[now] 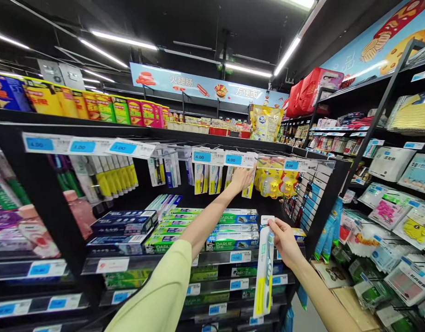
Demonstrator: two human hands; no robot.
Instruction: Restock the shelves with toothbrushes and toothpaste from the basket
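Note:
My right hand point(284, 242) pinches the top of a long toothbrush pack point(264, 272), white, green and yellow, which hangs down in front of the shelves. My left hand point(242, 179) reaches up to the hanging toothbrush packs point(212, 177) on the peg row, its fingers closed around one pack just under a blue price tag point(238, 159). My left arm wears a pale green sleeve point(164, 290).
Stacked toothpaste boxes point(233, 230) fill the shelf below the pegs. Yellow children's toothbrush packs point(276, 182) hang to the right. A wire rack point(311, 198) closes the shelf end. Cloths and sponges point(392, 216) crowd the right-hand shelving. Snack boxes point(94, 106) line the top.

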